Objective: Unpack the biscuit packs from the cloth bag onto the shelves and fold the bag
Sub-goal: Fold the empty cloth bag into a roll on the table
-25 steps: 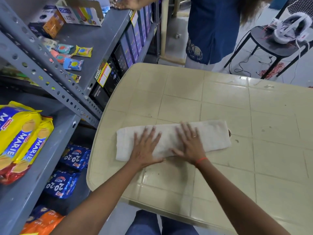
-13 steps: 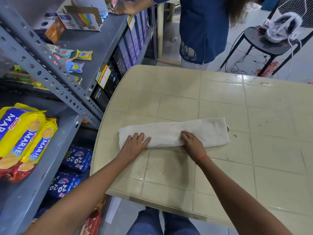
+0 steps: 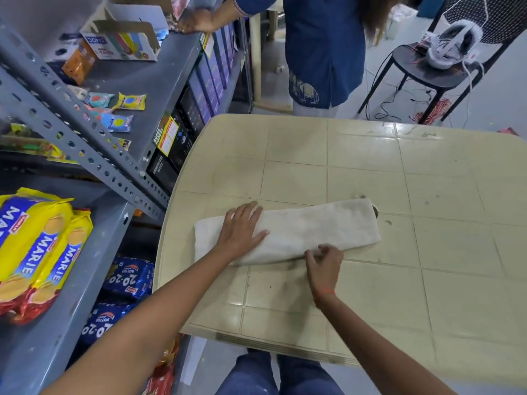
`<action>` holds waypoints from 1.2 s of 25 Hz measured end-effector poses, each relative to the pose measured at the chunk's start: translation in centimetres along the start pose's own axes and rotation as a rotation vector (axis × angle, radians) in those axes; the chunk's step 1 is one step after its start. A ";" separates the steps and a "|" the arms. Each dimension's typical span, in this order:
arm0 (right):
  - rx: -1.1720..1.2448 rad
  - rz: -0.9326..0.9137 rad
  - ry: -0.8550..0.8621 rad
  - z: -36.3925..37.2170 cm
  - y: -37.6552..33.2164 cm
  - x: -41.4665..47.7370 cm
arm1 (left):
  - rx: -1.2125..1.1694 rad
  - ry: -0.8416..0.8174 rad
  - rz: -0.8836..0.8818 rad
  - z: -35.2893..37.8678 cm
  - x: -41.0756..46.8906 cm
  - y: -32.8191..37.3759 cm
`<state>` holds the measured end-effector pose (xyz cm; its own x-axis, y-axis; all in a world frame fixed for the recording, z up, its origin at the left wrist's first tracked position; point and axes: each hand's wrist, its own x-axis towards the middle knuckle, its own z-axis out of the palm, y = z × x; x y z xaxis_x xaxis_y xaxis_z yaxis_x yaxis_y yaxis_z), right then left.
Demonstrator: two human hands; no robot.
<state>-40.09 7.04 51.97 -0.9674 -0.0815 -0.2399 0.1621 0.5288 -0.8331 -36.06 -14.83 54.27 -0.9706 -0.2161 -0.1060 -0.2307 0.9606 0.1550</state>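
The white cloth bag [image 3: 316,226] lies folded into a long narrow strip on the beige tiled table [image 3: 399,280]. My left hand [image 3: 242,229] rests flat on the strip's left part, fingers spread. My right hand [image 3: 325,265] is at the strip's near edge, fingers curled and pinching the cloth there. Yellow Marie biscuit packs [image 3: 37,246] lie on the grey shelf [image 3: 65,323] at the left. Blue 20-20 biscuit packs [image 3: 128,277] sit on the shelf below.
A person in a blue top [image 3: 325,47] stands behind the table, one hand on the upper shelf [image 3: 159,78], which holds small sachets and an open carton. Dark boxes [image 3: 199,104] line the shelf front. A black stool [image 3: 427,72] with a device and cables stands at the back right.
My left hand has moved from the bag's near edge up onto the strip and lies flat. My right hand has slid right along the near edge and pinches the cloth.
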 end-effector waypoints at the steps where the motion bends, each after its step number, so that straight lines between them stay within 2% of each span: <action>1: 0.288 0.343 -0.003 0.8 -1.0 -0.7 | -0.105 -0.120 -0.069 -0.4 1.5 1.0; 2: 0.504 0.594 -0.040 1.6 -1.7 -1.2 | -0.198 -0.235 -0.122 -0.5 2.8 2.0; 3: 0.630 0.726 -0.073 2.2 -2.2 -1.3 | -0.255 -0.325 -0.150 -0.6 3.7 2.7; 5: 0.743 0.802 -0.118 3.0 -3.1 -0.5 | -0.328 -0.410 -0.169 -0.4 4.3 3.8; 7: 0.808 0.804 -0.200 3.6 -4.2 -0.2 | -0.470 -0.464 -0.200 -0.1 3.9 4.3; 10: 0.839 0.731 -0.225 4.0 -4.6 0.4 | -0.907 -0.673 -0.376 -1.0 3.7 3.6; 13: 0.699 0.548 -0.270 2.3 -6.6 1.3 | -1.336 -0.801 -0.510 -3.5 4.1 2.2; 15: 0.572 0.375 -0.317 0.4 -9.6 2.8 | -1.566 -0.734 -0.476 -5.5 4.7 1.8; 17: 0.449 0.170 -0.351 -1.7 -13.1 4.0 | -1.710 -0.599 -0.405 -8.6 5.4 2.1; 21: 0.295 -0.197 -0.318 -5.4 -18.9 4.4 | -1.656 -0.266 -0.253 -15.1 5.9 3.0; 24: 0.279 -0.333 -0.300 -6.3 -20.1 2.5 | -1.583 -0.100 -0.179 -17.4 3.8 3.3; 27: 0.185 -0.247 -0.290 -4.8 -16.4 -0.6 | -1.500 -0.101 -0.325 -13.6 0.0 3.3; 29: 0.037 -0.069 -0.336 -3.1 -11.6 -2.6 | -1.446 -0.239 -0.514 -8.4 -3.0 2.8; 30: -0.067 0.020 -0.422 -2.3 -9.1 -3.4 | -1.421 -0.331 -0.592 -6.0 -4.6 2.6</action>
<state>-38.74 4.43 61.45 -0.7971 -0.4018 -0.4507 0.1539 0.5866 -0.7951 -32.64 -12.39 61.01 -0.7094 -0.2576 -0.6561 -0.6153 -0.2276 0.7547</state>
